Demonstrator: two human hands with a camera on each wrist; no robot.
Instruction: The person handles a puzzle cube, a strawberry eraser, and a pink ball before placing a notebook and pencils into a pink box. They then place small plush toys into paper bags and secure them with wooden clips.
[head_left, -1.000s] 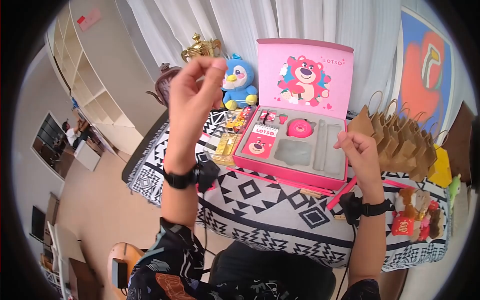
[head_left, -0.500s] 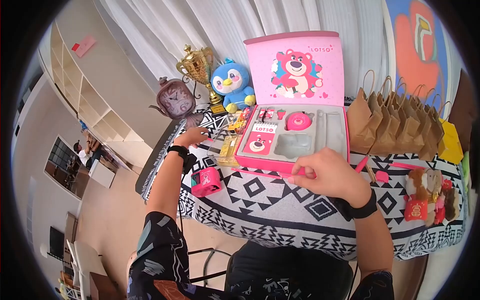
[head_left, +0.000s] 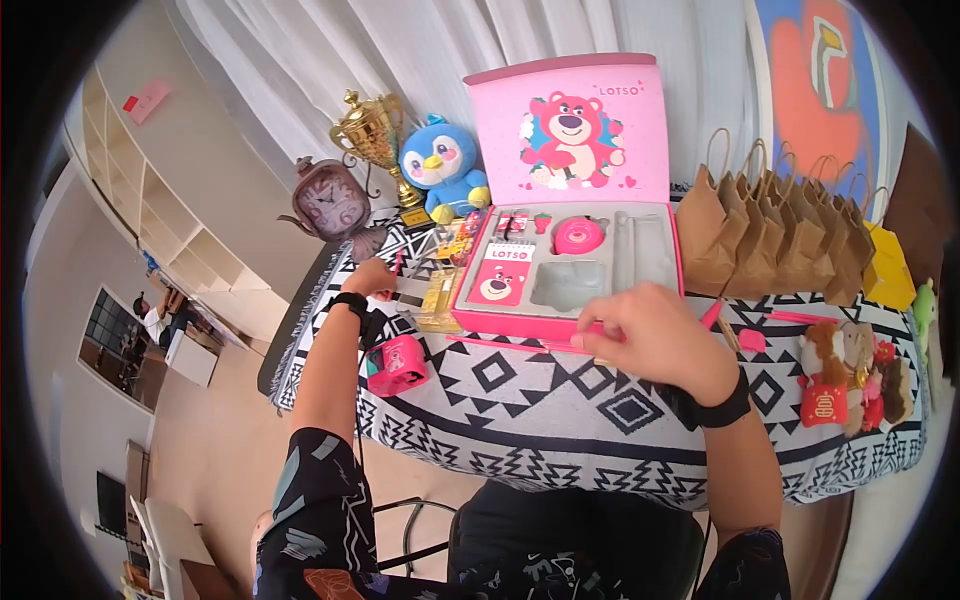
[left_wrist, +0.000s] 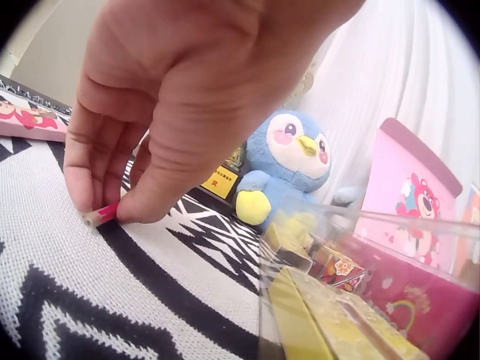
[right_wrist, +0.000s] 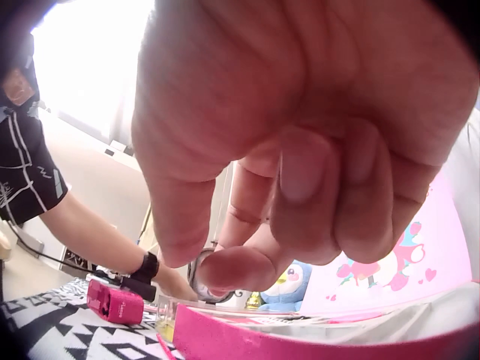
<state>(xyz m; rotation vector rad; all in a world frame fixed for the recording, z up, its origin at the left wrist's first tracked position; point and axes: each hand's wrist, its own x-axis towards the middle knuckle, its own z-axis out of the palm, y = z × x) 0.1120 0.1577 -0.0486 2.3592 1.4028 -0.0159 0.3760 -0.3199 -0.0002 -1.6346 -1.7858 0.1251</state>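
My left hand [head_left: 372, 278] is low over the cloth, left of the pink box [head_left: 560, 325]; in the left wrist view its thumb and fingers pinch a thin pink stick [left_wrist: 103, 215] with a pale end. In front of the box, my right hand [head_left: 660, 338] hovers palm down with curled fingers; nothing shows between its fingertips in the right wrist view. Thin pink sticks [head_left: 497, 343] lie along the box's front edge. The open box holds a notepad [head_left: 499, 281], a round pink item [head_left: 578, 236] and bare grey hollows.
A pink holder [head_left: 398, 365] stands at the front left, clear-cased yellow packs [head_left: 440, 302] beside the box. A clock [head_left: 330, 198], trophy [head_left: 372, 135] and blue plush [head_left: 441, 170] are behind. Paper bags [head_left: 780, 240] and small plush toys [head_left: 838, 380] are on the right.
Both hands have come down from above the table. The left moved to the cloth left of the box, the right to its front edge. Since half a second ago, the left hand has moved slightly.
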